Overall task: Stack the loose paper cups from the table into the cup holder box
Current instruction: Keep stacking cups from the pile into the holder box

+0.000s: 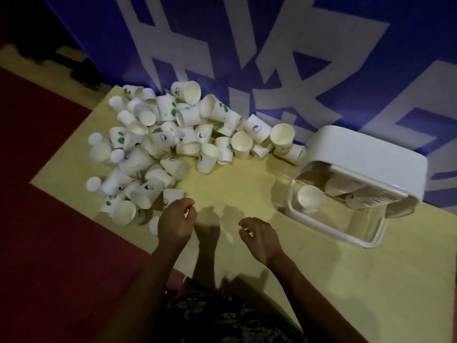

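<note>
Head view: cups (173, 144) bear logos (writing unreadable).

One head camera, looking forward and steeply down.
It sits above the person's forearms and sees the yellow table (247, 184) from close; the blue banner (321, 58) fills the far side; the wide lens bends the edges; no second view.

Event or promotional venue, large blue banner (272, 58) with white lettering behind yellow table (247, 184), red carpet (49, 219)
</note>
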### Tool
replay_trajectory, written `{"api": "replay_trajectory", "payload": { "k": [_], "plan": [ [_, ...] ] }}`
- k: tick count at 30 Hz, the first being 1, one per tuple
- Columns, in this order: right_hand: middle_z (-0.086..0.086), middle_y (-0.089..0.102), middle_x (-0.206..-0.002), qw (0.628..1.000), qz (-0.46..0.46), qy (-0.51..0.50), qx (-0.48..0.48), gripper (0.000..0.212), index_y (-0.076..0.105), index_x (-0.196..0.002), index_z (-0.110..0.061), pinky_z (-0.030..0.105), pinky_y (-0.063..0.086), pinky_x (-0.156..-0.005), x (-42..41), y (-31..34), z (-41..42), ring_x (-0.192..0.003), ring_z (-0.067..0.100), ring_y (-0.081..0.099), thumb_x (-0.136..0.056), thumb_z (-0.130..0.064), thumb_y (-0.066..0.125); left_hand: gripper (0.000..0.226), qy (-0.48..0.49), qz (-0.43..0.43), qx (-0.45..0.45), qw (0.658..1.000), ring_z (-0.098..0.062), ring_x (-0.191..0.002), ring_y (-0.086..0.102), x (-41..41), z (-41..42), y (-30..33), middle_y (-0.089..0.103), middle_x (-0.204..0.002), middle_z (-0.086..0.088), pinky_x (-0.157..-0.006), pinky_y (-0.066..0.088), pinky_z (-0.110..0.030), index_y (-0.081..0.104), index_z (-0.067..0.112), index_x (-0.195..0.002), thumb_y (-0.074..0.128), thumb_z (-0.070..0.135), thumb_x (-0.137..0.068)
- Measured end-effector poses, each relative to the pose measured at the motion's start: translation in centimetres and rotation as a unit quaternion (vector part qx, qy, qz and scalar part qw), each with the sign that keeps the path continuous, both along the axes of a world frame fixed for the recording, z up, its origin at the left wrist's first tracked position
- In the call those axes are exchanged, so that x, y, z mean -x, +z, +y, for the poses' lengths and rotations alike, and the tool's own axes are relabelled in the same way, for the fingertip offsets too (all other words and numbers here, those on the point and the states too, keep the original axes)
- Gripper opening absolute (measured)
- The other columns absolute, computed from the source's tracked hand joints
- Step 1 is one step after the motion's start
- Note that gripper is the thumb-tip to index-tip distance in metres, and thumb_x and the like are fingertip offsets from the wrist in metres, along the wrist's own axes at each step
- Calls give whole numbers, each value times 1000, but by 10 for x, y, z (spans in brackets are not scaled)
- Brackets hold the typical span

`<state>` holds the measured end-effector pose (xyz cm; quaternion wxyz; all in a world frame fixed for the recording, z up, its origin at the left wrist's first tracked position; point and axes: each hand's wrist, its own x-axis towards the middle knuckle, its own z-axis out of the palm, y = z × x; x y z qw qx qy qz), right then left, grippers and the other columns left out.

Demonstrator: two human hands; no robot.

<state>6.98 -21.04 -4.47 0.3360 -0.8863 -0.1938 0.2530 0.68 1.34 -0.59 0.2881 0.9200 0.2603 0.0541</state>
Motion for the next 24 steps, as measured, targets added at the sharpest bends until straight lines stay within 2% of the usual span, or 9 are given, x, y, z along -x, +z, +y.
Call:
{"api": "replay_trajectory", "payload": {
  "k": [3,6,8,10,12,15,18,21,24],
  "plan": [
    [-4,67,-109,999,8,34,1,25,65,-113,-24,23,41,-76,10,3,43,-95,13,62,-90,-25,58,12,51,21,-7,998,-22,-77,60,17,48,0,65,-83,-4,-65,40,-29,67,13,-90,57,18,-86],
    [-3,66,-111,998,6,55,3,28,64,-116,-23,22,39,-76,20,5,90,-97,15,61,-88,-22,59,22,56,64,-33,996,-25,-75,61,31,99,-2,64,-79,-8,-65,46,-35,68,9,-83,52,25,-84],
    [-1,64,-116,998,3,67,3,33,63,-119,-21,25,42,-81,27,5,121,-102,18,59,-86,-21,59,17,58,83,-54,993,-27,-74,60,41,128,-7,63,-78,-10,-64,50,-42,67,6,-79,59,20,-83],
    [0,59,-126,996,6,86,5,42,59,-126,-21,28,43,-89,37,3,150,-112,22,53,-84,-23,59,9,43,107,-61,991,-25,-76,61,52,153,-20,65,-83,-8,-63,52,-40,66,7,-82,64,17,-82],
    [2,51,-135,994,10,111,8,53,53,-134,-21,33,43,-97,48,0,178,-122,25,45,-81,-24,59,13,21,151,-53,987,-23,-82,62,62,172,-37,66,-94,-5,-66,54,-39,65,10,-91,62,21,-85],
    [7,39,-147,987,-18,154,33,64,46,-140,-23,43,44,-101,64,-10,214,-131,32,36,-78,-20,61,17,-7,172,4,985,-29,-88,61,65,192,-52,61,-99,-7,-69,51,-39,63,11,-98,55,24,-91],
    [7,40,-145,984,-6,162,68,63,45,-140,-24,43,46,-95,75,-18,236,-128,32,37,-78,-17,59,18,-53,210,12,976,-27,-87,63,61,200,-53,64,-93,-6,-69,48,-34,63,14,-94,51,28,-94],
    [5,46,-134,990,-8,110,83,60,46,-136,-22,37,47,-79,81,-20,237,-113,31,47,-77,-18,59,17,-92,232,-19,968,-22,-87,62,54,203,-42,64,-91,-4,-69,47,-30,60,17,-93,50,30,-91],
    [4,50,-126,994,-6,32,106,55,44,-130,-22,35,45,-73,78,-10,231,-104,32,54,-78,-25,62,16,-123,230,-42,964,-21,-87,61,48,202,-23,64,-91,-2,-65,41,-28,60,18,-93,49,30,-90]
  ]
}}
